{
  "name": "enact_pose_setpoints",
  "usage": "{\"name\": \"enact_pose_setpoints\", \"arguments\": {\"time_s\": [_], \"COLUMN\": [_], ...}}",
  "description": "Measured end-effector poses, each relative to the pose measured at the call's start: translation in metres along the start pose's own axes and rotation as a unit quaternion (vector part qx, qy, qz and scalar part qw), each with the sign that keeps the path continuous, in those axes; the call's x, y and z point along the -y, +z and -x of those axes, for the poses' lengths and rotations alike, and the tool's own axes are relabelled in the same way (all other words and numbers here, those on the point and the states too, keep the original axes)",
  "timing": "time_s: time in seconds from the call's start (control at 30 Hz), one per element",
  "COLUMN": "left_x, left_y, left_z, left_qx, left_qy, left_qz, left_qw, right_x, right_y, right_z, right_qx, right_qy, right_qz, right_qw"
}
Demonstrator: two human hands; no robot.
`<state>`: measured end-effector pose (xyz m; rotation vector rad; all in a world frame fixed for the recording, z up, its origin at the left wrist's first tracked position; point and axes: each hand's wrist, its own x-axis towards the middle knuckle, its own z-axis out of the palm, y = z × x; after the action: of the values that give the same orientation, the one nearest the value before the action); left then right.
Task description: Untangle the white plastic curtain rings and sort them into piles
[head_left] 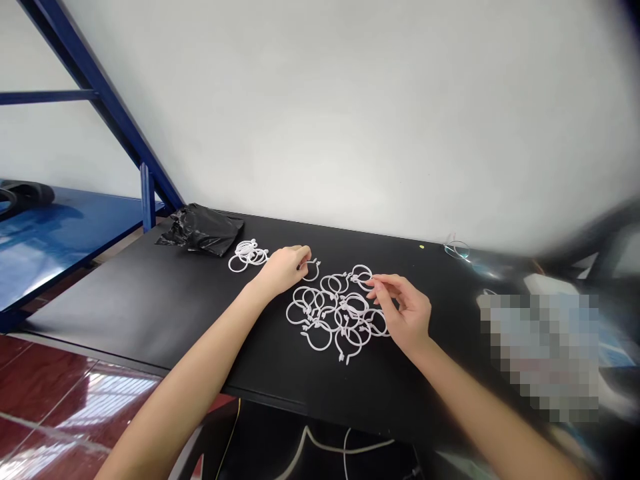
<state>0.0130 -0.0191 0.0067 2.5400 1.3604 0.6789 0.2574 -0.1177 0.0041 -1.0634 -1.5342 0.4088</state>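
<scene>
Several white plastic rings (335, 313) lie spread in a loose heap on the black table (150, 300). My left hand (285, 267) rests knuckles up just left of the heap, fingers curled around one white ring (313, 270). My right hand (405, 310) hovers at the heap's right edge, fingers bent and pinched on a ring at the top of the heap (361, 275). A smaller stack of white rings (247, 255) sits apart to the left, near the wall.
A crumpled black plastic bag (200, 230) lies at the table's back left. A clear glass object (456, 249) sits at the back right. A blue metal frame (100, 93) and blue shelf (50, 233) stand to the left. White cables (325, 447) hang below the table.
</scene>
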Motion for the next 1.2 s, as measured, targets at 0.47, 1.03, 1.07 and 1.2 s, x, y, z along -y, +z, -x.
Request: {"name": "enact_pose_setpoints", "arguments": {"time_s": [0.47, 1.03, 1.07, 1.2], "left_x": [-0.06, -0.086, -0.085, -0.08], "left_y": [0.005, 0.027, 0.027, 0.021], "left_z": [0.007, 0.023, 0.022, 0.019], "left_qx": [0.008, -0.091, -0.095, -0.087], "left_qy": [0.087, 0.167, 0.172, 0.178], "left_qz": [0.388, 0.12, 0.114, 0.076], "left_qw": [0.917, 0.974, 0.974, 0.977], "right_x": [0.005, 0.018, 0.019, 0.018], "right_y": [-0.001, 0.017, 0.017, 0.015], "right_z": [-0.006, 0.01, 0.01, 0.009], "right_qx": [0.131, 0.075, 0.078, 0.084], "right_qy": [0.065, 0.076, 0.088, 0.119], "right_qz": [-0.063, -0.116, -0.125, -0.142], "right_qw": [0.987, 0.987, 0.985, 0.979]}}
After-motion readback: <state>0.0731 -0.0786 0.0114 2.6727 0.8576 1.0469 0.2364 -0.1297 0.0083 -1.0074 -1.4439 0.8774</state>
